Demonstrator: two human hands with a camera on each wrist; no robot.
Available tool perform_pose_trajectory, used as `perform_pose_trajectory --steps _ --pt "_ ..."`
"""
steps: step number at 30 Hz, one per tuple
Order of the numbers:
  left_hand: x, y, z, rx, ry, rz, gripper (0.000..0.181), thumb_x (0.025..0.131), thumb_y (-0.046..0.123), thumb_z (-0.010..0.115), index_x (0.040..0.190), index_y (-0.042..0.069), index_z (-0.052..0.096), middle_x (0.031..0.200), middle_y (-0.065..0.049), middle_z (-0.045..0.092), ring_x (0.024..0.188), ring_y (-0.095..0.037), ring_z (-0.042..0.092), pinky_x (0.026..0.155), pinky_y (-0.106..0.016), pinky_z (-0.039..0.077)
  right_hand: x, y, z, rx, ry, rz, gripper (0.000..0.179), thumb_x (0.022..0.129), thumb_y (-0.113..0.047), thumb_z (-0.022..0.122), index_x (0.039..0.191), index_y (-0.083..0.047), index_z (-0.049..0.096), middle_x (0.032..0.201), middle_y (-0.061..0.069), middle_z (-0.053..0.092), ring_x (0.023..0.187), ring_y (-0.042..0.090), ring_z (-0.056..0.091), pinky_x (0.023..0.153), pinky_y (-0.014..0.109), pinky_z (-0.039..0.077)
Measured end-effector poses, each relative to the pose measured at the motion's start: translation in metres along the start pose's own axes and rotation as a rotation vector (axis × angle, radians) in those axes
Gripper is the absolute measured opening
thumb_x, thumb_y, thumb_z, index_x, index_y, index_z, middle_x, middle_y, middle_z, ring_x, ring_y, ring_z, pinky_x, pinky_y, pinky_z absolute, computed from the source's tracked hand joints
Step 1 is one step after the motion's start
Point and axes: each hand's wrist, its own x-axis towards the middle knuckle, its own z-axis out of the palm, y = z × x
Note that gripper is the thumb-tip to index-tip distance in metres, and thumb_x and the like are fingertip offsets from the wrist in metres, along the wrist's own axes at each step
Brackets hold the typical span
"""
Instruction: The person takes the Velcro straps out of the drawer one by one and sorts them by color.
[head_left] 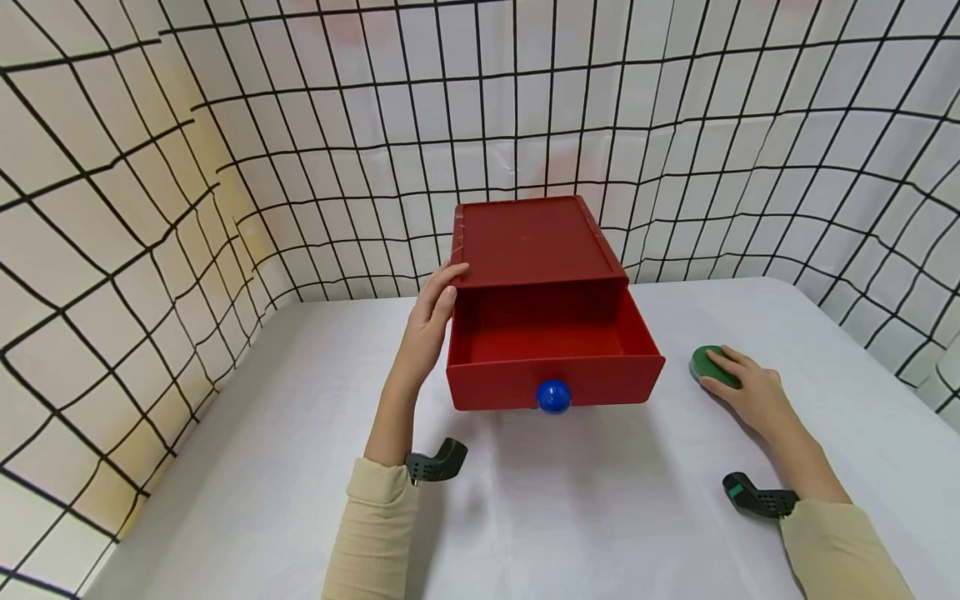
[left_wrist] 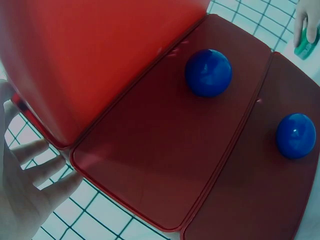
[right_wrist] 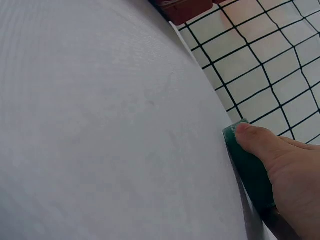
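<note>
A red drawer cabinet (head_left: 532, 242) stands in the middle of the white table with its top drawer (head_left: 551, 383) pulled out; no contents show inside. That drawer has a round blue knob (head_left: 553, 397). In the left wrist view, two lower drawer fronts (left_wrist: 150, 145) are pushed in, each with a blue knob (left_wrist: 208, 73). My left hand (head_left: 427, 325) rests at the cabinet's upper left side, fingers extended, one fingertip over the top edge. Off to the right, my right hand (head_left: 757, 400) grips a green, round, puck-like thing (head_left: 705, 365) on the table, thumb and fingers around it.
White cloth covers the table (head_left: 262, 467). A white backdrop with a black grid (head_left: 555, 108) encloses the back and both sides, close behind the cabinet. A pale rounded object (head_left: 943, 379) stands at the far right edge. Dark wrist cameras (head_left: 437, 461) are strapped to both wrists.
</note>
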Motion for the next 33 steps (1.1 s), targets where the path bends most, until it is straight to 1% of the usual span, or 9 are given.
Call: perform_pose_trajectory --steps 7,13,18,23,26,29,33 --pt "0.000 0.002 0.000 -0.001 0.000 -0.002 0.036 0.099 0.018 0.033 0.133 0.012 0.042 0.150 -0.003 0.022 0.137 -0.019 0.023 0.107 -0.044 0.031 0.001 0.000 -0.002 -0.005 -0.041 0.016 0.068 0.091 -0.049 0.045 0.140 -0.004 0.030 0.144 0.029 0.020 0.115 0.059 0.024 0.083 0.069 0.033" --pt "0.000 0.003 0.000 0.004 0.004 -0.004 0.036 0.099 0.017 0.033 0.133 0.012 0.042 0.150 -0.004 0.022 0.137 -0.020 0.023 0.107 -0.045 0.030 -0.001 -0.005 -0.007 -0.031 -0.094 0.003 0.068 0.091 -0.049 0.043 0.141 -0.005 0.028 0.144 0.030 0.017 0.122 0.059 0.022 0.089 0.072 0.026" --pt "-0.001 0.003 0.000 0.002 0.002 -0.004 0.036 0.099 0.018 0.033 0.134 0.012 0.042 0.150 -0.004 0.022 0.137 -0.019 0.023 0.107 -0.044 0.031 -0.001 -0.010 -0.012 -0.076 -0.119 -0.003 0.067 0.092 -0.048 0.042 0.140 -0.003 0.029 0.142 0.034 0.019 0.123 0.058 0.021 0.090 0.072 0.026" --pt "-0.001 0.002 0.000 0.001 0.001 -0.008 0.036 0.099 0.018 0.033 0.134 0.013 0.042 0.150 -0.003 0.022 0.137 -0.019 0.024 0.106 -0.044 0.032 -0.001 -0.015 -0.019 -0.134 -0.093 -0.012 0.064 0.093 -0.047 0.041 0.135 0.001 0.036 0.137 0.035 0.027 0.121 0.056 0.025 0.092 0.070 0.025" --pt "0.000 0.002 0.000 0.002 0.001 -0.008 0.036 0.099 0.018 0.033 0.134 0.013 0.042 0.150 -0.003 0.022 0.137 -0.019 0.024 0.106 -0.044 0.032 -0.001 -0.019 -0.023 -0.142 -0.067 -0.009 0.063 0.093 -0.046 0.040 0.133 0.003 0.037 0.136 0.035 0.029 0.121 0.055 0.027 0.093 0.069 0.024" --pt "-0.001 0.003 0.001 0.004 0.001 -0.010 0.036 0.099 0.018 0.033 0.134 0.013 0.042 0.150 -0.003 0.022 0.137 -0.020 0.024 0.106 -0.044 0.033 0.000 -0.026 -0.025 -0.132 -0.021 -0.012 0.061 0.094 -0.044 0.039 0.133 0.003 0.038 0.136 0.033 0.031 0.121 0.054 0.028 0.094 0.068 0.023" --pt "-0.001 0.003 0.001 0.002 0.001 -0.015 0.037 0.099 0.019 0.033 0.134 0.014 0.041 0.150 -0.003 0.022 0.136 -0.020 0.025 0.105 -0.044 0.033 0.000 -0.034 -0.029 -0.101 0.066 -0.032 0.055 0.095 -0.038 0.038 0.133 0.001 0.039 0.137 0.030 0.035 0.121 0.053 0.031 0.095 0.066 0.024"
